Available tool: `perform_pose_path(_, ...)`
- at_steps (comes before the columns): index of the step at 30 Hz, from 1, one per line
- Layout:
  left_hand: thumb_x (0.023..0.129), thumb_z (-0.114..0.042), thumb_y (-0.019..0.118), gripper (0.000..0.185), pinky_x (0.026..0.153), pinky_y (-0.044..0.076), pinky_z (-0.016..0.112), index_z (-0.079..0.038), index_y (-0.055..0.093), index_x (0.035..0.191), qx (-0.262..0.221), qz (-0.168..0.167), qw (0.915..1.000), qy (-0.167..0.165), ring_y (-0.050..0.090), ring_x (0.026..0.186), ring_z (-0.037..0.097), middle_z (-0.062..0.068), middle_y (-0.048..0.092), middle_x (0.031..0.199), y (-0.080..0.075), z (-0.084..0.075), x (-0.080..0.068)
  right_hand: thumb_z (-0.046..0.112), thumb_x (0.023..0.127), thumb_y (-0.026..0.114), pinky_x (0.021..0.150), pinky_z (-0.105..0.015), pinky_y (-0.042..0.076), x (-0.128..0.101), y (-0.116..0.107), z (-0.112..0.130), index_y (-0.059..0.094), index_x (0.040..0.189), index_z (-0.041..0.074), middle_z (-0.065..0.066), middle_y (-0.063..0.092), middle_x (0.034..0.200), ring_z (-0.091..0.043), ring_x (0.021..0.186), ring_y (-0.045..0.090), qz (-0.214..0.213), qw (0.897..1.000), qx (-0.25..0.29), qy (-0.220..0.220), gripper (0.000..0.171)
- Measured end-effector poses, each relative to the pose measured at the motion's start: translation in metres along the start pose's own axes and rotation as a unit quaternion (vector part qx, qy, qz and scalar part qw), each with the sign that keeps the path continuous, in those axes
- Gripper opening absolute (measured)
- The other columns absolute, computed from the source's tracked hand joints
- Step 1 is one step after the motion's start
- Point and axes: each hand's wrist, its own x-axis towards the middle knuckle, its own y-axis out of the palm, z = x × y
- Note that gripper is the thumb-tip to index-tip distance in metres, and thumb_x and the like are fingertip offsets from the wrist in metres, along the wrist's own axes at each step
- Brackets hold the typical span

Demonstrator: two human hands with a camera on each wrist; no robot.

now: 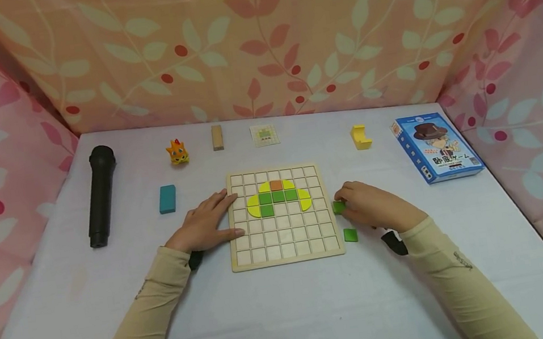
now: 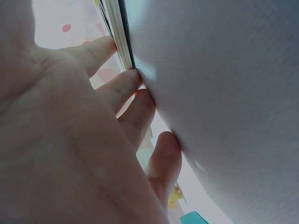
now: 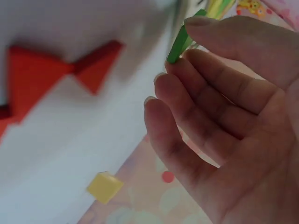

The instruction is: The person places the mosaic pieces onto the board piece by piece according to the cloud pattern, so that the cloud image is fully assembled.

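Head view: the left hand [image 1: 206, 224] lies flat, fingers straight, against the left edge of the wooden grid board [image 1: 286, 248], seemingly to keep it from sliding on the tabletop [image 1: 291, 316]. The right hand [image 1: 371, 208] pinches a green square tile [image 1: 339, 207] between thumb and fingertips just beside the board's right edge, close to the green and yellow pieces [image 1: 278, 196] already seated in the cells. A second green tile [image 1: 350, 235] lies loose near that wrist, within easy reach.
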Motion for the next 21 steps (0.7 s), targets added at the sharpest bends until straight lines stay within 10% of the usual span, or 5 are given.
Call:
perform_pose_path(7,0.086,-0.051,0.065,0.084,0.102,0.025,0.066,-0.016,0.027,0.152,0.001,0.000,1.0000,-0.002,0.020,0.143,0.039,0.013,0.018,0.159,0.001,0.002,-0.001,0.014,0.088,0.069,0.089,-0.034,0.051,0.015,-0.007,0.019,0.063,0.117,0.003,-0.006,0.061,0.108,-0.017,0.099,0.057,-0.042,0.997,-0.021,-0.064,0.031)
perform_pose_path(21,0.086,-0.053,0.065,0.085,0.104,0.024,0.065,-0.019,0.025,0.153,0.002,0.002,1.0000,-0.004,0.018,0.144,0.038,0.011,0.017,0.160,0.002,0.002,0.001,0.007,0.087,0.068,0.081,-0.029,0.048,0.052,-0.001,0.056,0.064,0.099,0.003,-0.004,0.059,0.095,-0.016,0.088,0.054,-0.062,0.982,-0.015,-0.179,0.013)
